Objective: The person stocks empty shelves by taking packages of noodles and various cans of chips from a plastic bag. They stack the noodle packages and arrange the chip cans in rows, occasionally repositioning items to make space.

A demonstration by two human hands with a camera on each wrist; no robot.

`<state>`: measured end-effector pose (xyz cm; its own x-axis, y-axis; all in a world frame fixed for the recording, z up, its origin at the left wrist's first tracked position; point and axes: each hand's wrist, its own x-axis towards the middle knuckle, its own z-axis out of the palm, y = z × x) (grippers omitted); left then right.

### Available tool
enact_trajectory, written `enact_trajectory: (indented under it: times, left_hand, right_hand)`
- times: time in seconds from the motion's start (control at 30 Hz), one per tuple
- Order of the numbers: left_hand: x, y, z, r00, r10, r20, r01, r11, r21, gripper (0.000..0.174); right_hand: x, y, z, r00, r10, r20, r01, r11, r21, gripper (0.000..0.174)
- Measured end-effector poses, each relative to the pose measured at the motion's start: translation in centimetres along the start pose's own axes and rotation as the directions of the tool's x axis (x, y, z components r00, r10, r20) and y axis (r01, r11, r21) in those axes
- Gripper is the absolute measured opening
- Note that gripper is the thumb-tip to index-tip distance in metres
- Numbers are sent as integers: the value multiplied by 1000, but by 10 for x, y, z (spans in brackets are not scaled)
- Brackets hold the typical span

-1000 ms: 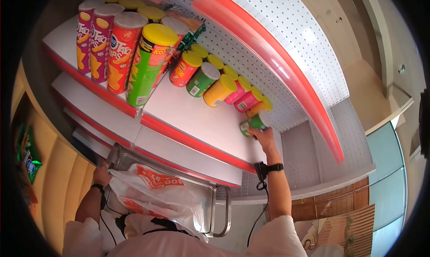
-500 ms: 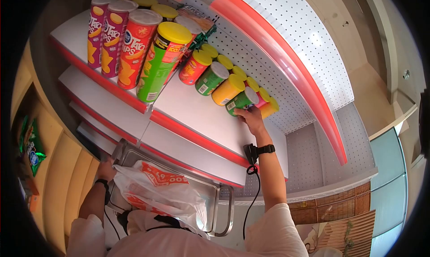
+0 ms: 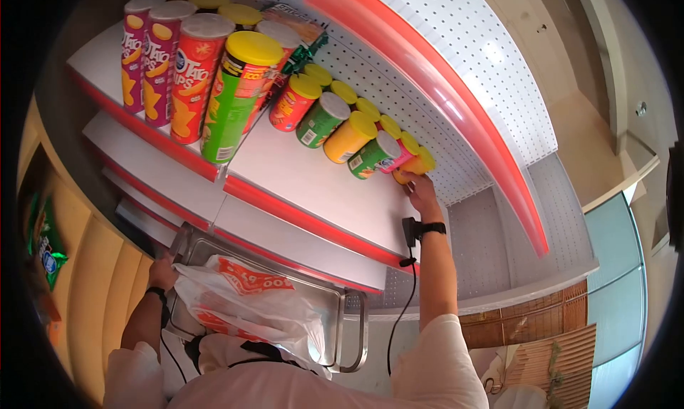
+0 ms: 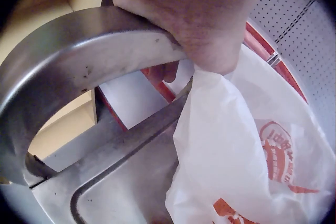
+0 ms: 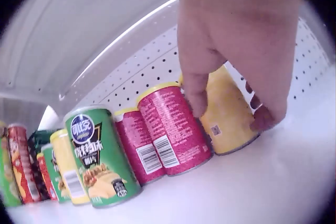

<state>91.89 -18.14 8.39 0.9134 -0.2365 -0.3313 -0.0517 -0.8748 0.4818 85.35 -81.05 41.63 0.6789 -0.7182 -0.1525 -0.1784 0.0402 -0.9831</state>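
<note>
My right hand (image 3: pixel 422 194) grips a yellow can (image 5: pixel 227 116) at the right end of the row; in the right wrist view my thumb and fingers (image 5: pixel 197 95) lie on either side of it. Left of it stand pink cans (image 5: pixel 178 134), and in front a green can (image 3: pixel 372 158) stands beside a yellow can (image 3: pixel 349 140). My left hand (image 3: pixel 164 272) is curled round the metal handle (image 4: pixel 89 45) of a cart, with the white plastic bag (image 4: pixel 210 145) touching it. Its fingers are mostly hidden.
Tall chip tubes (image 3: pixel 235 102) stand on the shelf (image 3: pixel 285 174) at the left. A red-edged upper shelf (image 3: pixel 427 88) overhangs the cans. The metal cart (image 3: pixel 331 316) holds the bag in front of my body. A perforated panel (image 5: pixel 157 71) is behind the cans.
The green can was moved left and now stands released by the yellow can. My right hand has moved right to the end can. My left hand remains at the handle.
</note>
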Motion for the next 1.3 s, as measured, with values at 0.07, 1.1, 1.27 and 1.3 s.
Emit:
enact_trajectory:
  times: [0.07, 1.1, 1.27, 1.3]
  left_hand:
    - [2, -2, 4, 1000, 12, 0, -12, 1000, 16, 49]
    - [1, 0, 2, 999, 9, -54, -5, 998, 63, 47]
    - [0, 5, -5, 999, -8, 52, 3, 995, 98, 53]
    - [0, 4, -4, 999, -2, 39, -1, 998, 68, 53]
  right_hand:
    - [3, 0, 10, 996, -85, -17, 83, 992, -97, 37]
    - [-57, 1, 16, 939, -344, -31, 261, 766, -587, 46]
    - [-228, 20, 26, 470, -882, -32, 564, 328, -758, 12]
    - [-261, 41, 34, 416, -909, -5, 631, 293, -719, 6]
